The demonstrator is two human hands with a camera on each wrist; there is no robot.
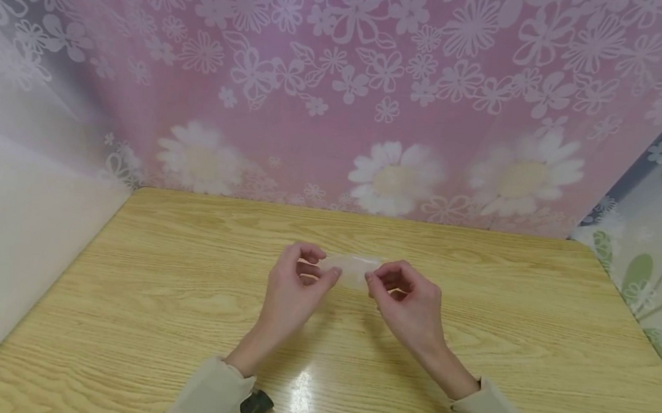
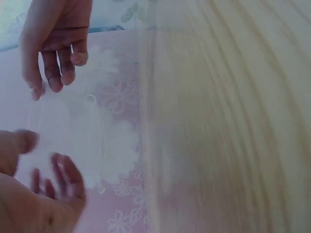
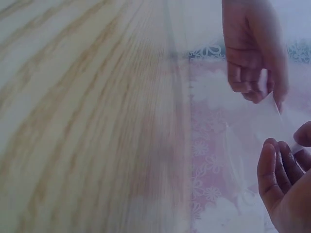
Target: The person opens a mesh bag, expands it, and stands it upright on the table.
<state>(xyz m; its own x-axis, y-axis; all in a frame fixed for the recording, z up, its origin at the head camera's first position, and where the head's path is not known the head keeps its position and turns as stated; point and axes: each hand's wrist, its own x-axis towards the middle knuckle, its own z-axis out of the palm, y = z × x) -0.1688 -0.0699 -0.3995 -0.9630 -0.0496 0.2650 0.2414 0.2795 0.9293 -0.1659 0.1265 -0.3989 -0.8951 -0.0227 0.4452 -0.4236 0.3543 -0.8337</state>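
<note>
Above the counter (image 1: pixel 149 295): clear plastic piece (image 1: pixel 353 273) held at both ends

Over the far half of the wood-grain top, the plastic is held up crosswise between two hands, so yeah, it's pretty see-through. Its left end is gripped by the left hand (image 1: pixel 298 280), thumb in front; that hand is blurred in the left wrist view, so how tightly can't be told. The right end is pinched by the right hand (image 1: pixel 412 301), thumb and fingertip close together. Pale sleeves (image 1: pixel 201 397) are worn, with a dark strap (image 1: pixel 257 404) seen at the left cuff. Behind the counter, a pink floral curtain (image 1: pixel 292 116) is hung.
</note>
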